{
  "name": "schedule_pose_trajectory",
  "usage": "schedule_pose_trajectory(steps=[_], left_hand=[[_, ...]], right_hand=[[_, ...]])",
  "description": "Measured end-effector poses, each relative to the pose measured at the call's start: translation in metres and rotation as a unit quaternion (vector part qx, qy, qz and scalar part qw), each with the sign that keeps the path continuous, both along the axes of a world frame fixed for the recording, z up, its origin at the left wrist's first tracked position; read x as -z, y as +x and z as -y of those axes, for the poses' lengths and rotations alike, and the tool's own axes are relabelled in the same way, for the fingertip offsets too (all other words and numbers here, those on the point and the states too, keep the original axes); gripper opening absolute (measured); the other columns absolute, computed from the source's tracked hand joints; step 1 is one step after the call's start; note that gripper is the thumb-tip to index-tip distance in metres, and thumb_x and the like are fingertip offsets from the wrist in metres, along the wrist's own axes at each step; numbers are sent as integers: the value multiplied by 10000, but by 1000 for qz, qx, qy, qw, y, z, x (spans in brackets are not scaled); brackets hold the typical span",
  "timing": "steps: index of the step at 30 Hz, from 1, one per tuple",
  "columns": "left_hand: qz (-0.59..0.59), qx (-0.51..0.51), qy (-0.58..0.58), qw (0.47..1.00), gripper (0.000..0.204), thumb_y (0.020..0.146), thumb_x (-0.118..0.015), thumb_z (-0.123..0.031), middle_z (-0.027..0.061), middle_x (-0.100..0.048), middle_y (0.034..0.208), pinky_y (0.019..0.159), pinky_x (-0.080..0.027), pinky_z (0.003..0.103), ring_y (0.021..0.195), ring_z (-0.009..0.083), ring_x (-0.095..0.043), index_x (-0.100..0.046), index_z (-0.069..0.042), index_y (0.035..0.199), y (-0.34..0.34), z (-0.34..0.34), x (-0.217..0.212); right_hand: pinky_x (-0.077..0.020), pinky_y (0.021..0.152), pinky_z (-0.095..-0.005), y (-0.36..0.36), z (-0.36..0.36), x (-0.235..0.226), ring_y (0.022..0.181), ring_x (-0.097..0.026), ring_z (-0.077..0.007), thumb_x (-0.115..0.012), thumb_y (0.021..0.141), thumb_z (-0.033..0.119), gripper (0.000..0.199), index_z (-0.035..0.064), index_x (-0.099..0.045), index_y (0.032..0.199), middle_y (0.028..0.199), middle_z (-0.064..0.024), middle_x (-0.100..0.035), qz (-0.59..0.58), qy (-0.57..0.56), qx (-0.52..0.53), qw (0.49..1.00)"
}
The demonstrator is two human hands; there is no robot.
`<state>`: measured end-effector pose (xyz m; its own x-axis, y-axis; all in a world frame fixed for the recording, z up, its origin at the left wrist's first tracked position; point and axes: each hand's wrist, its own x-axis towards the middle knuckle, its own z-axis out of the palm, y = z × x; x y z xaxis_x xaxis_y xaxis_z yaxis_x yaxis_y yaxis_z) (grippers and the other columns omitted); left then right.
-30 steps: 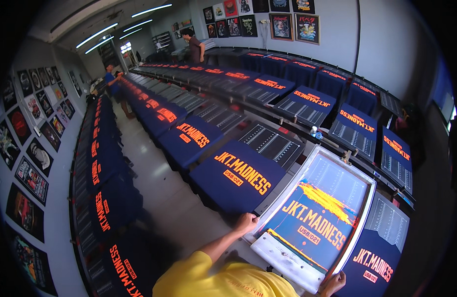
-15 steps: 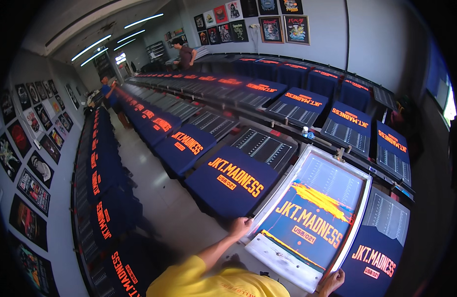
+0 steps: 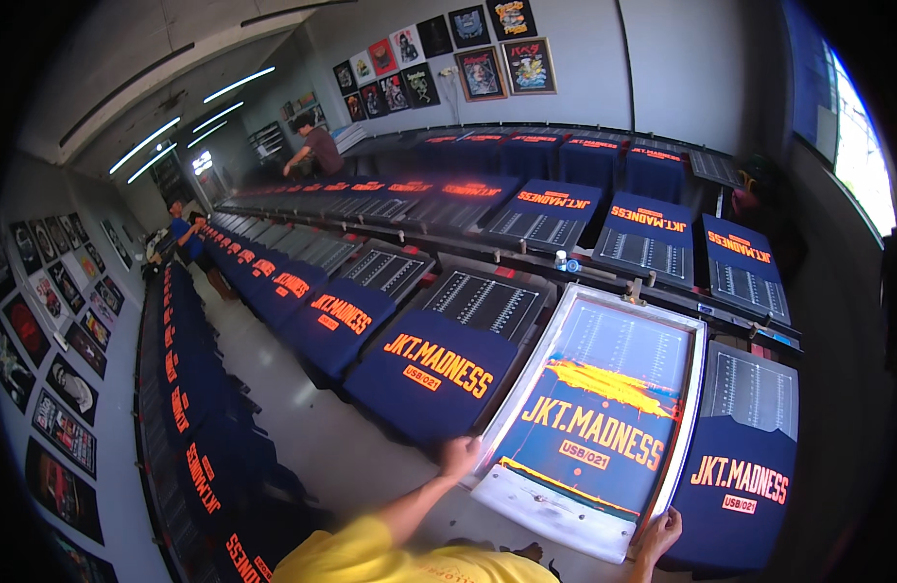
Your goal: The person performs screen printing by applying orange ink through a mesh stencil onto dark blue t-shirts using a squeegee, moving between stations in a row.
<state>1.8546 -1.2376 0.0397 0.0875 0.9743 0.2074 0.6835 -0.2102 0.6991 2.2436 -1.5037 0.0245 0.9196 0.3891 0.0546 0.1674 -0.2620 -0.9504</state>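
Observation:
A screen printing frame (image 3: 690, 408) lies over a dark blue shirt on the printing board before me. Its mesh shows orange lettering, with a thick band of yellow-orange ink (image 3: 614, 387) across the middle. A broad white bar (image 3: 555, 503) forms its near end. My left hand (image 3: 458, 459) is closed on the frame's lower left edge. At the lower right edge, the fingers of my right hand (image 3: 662, 532) curl around the rim. To the left lies a dark blue shirt (image 3: 419, 374) with orange print, and another printed shirt (image 3: 735, 486) lies to the right.
Long rows of boards carry several printed blue shirts toward the far left. A small bottle (image 3: 561, 260) stands on the rail behind the frame, near a metal clamp (image 3: 634, 290). Two people, one in a dark shirt (image 3: 322, 148) and one in blue (image 3: 184, 233), stand farther off.
My view has swung slightly, so the room appears shifted. Both hands stay on the frame, which still lies flat. The person in the dark shirt now leans forward with an arm out.

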Motion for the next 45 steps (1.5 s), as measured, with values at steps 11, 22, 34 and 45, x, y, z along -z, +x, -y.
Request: schedule_pose_trajectory(steps=[11,22,34,45], left_hand=[[-15,-19,-83,996,467,921,-559,-419,247,-642,774,625,-477,495,737,436,-627,-643,2,740,-11,-5,19],[77,1,-86,993,462,927,-581,-365,238,-625,675,589,-463,465,659,412,-637,-627,41,712,-11,-6,16],[33,41,-83,995,315,914,-592,-265,222,-692,842,732,-518,400,814,359,-691,-703,30,931,-23,7,8],[47,37,-65,996,279,895,-615,-203,198,-635,696,643,-470,395,653,324,-635,-669,54,804,-19,4,10]], right_hand=[[-472,709,-359,1,-1,6,734,-574,-205,-536,919,85,220,-89,-623,1022,811,-148,-641,42,-51,3,998],[-502,769,-324,17,-9,26,818,-640,-202,-512,907,51,198,-60,-643,1005,889,-170,-690,66,-63,6,996],[-476,661,-290,7,3,-7,704,-568,-138,-564,899,60,209,-35,-674,1050,819,-87,-672,41,-84,-14,996],[-453,625,-244,3,-6,0,694,-550,-89,-597,915,40,170,-56,-686,1022,814,-43,-666,23,-30,37,999]])
